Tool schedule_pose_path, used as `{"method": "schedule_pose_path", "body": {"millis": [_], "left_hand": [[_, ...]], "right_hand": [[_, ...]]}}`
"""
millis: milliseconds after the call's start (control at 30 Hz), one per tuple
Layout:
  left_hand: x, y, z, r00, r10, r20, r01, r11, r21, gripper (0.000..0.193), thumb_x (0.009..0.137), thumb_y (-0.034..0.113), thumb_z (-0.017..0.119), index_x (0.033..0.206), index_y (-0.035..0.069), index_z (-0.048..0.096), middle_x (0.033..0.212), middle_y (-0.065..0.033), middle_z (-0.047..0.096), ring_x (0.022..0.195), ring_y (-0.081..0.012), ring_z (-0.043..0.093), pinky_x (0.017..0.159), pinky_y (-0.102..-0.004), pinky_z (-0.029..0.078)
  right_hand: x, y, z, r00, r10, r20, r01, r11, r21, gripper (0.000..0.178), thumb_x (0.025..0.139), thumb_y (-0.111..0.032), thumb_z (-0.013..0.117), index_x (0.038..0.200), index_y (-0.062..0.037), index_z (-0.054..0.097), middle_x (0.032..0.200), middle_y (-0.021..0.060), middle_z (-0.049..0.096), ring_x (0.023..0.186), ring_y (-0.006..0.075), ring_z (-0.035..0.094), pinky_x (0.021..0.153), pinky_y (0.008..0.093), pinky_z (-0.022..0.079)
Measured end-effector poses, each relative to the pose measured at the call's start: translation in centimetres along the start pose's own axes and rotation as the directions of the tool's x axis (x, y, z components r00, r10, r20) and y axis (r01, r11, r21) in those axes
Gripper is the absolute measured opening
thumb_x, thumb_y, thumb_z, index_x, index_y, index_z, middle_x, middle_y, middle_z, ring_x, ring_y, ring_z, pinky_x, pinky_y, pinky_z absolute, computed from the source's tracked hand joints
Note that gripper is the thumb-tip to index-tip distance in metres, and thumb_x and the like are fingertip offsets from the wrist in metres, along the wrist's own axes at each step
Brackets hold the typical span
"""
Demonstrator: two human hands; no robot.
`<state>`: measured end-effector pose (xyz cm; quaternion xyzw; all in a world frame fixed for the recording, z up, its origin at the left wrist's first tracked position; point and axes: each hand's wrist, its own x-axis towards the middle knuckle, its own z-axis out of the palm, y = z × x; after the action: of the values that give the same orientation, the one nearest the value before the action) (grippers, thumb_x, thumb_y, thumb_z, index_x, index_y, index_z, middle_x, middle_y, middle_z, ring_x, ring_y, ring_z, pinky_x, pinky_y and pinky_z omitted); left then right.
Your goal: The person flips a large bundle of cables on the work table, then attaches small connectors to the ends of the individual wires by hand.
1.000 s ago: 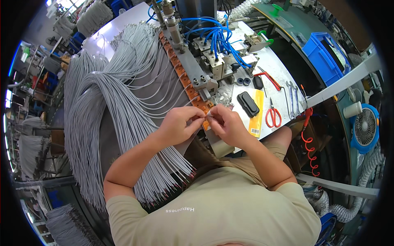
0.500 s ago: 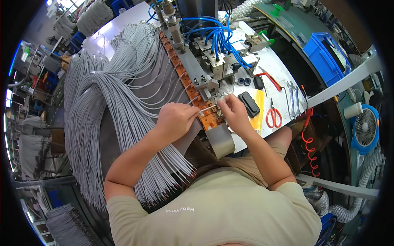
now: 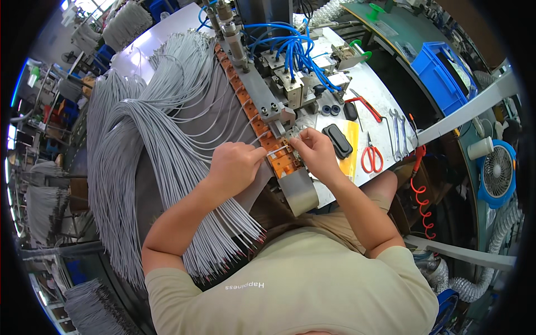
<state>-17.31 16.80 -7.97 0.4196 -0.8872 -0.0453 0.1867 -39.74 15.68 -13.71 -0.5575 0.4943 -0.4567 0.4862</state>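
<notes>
- Left hand (image 3: 233, 166): thumb and forefinger pressed together, pinching one slim pale-grey round cable (image 3: 277, 150) a little short of its far end.
- Left of this grip: thick sheaf of grey round cables (image 3: 125, 120), draped and fanned out; several single cables run from it to the strip, beyond the left hand.
- Between the two hands: short visible span of the pinched cable, lying crosswise over the near part of a long orange block-like strip (image 3: 286, 164) with dark holes. Whether it is fully down in a slot cannot be told.
- Right hand (image 3: 317, 153): fingertips drawn close together by the cable's far end; contact hidden, so cannot tell if they pinch it.
- Right of the right-hand grip: black oblong case (image 3: 337, 141) on a yellow flat packet (image 3: 352, 145), then red-handled scissors (image 3: 372, 159), all untouched.
- Method (judgement): keep the span straight and lightly taut, line it up with its slot, press down evenly from both sides; left pinch steady, without twist.
- Versus half a second ago: right fingertips now lower and nearer the strip; cable span sits closer to the orange surface; left pinch little changed; case and scissors the same.
</notes>
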Motion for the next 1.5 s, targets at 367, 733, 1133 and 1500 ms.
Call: {"method": "schedule_pose_path", "body": {"millis": [367,733,1133,1500], "left_hand": [[0.3,0.1,-0.4,0.999,0.039,-0.011,-0.038,0.999,0.021,0.008,0.080,0.012,0.070,0.087,0.008,0.070,0.078,-0.0075,0.067,0.070,-0.0270,0.064,0.064,-0.0390,0.050],[6.2,-14.5,-4.0,0.913,-0.395,0.106,0.315,0.844,0.435,0.015,0.084,0.011,0.063,0.095,0.004,0.070,0.098,-0.0174,0.071,0.090,-0.0362,0.069,0.077,-0.0457,0.055],[13.0,-31.2,-4.0,0.497,-0.868,-0.010,0.799,0.462,-0.384,0.022,0.081,0.022,0.066,0.087,0.001,0.068,0.083,-0.0131,0.071,0.071,-0.0236,0.070,0.060,-0.0360,0.054],[6.2,-5.2,-15.6,0.809,-0.156,-0.566,-0.241,0.791,-0.562,0.012,0.088,0.006,0.070,0.093,0.004,0.059,0.088,-0.0115,0.072,0.080,-0.0225,0.070,0.075,-0.0294,0.055]], "right_hand": [[0.8,1.6,0.0,0.972,0.215,0.090,-0.226,0.965,0.131,0.017,0.100,-0.021,0.059,0.095,-0.0048,0.055,0.069,-0.0036,0.051,0.060,0.0042,0.044,0.053,0.0223,0.035],[-5.8,-3.9,2.0,0.915,-0.393,0.094,0.402,0.909,-0.110,0.007,0.093,-0.007,0.064,0.093,-0.0023,0.059,0.064,0.0019,0.053,0.055,0.0118,0.051,0.051,0.0290,0.040],[-6.4,-2.8,3.8,0.504,-0.810,0.301,0.863,0.464,-0.198,0.019,0.074,0.002,0.074,0.086,-0.0026,0.060,0.059,0.0025,0.050,0.049,0.0204,0.049,0.049,0.0326,0.037],[-6.1,-3.2,3.5,0.764,-0.618,0.186,0.626,0.780,0.022,0.014,0.082,0.000,0.072,0.090,-0.0025,0.060,0.060,0.0026,0.051,0.049,0.0134,0.048,0.048,0.0291,0.036]]}}
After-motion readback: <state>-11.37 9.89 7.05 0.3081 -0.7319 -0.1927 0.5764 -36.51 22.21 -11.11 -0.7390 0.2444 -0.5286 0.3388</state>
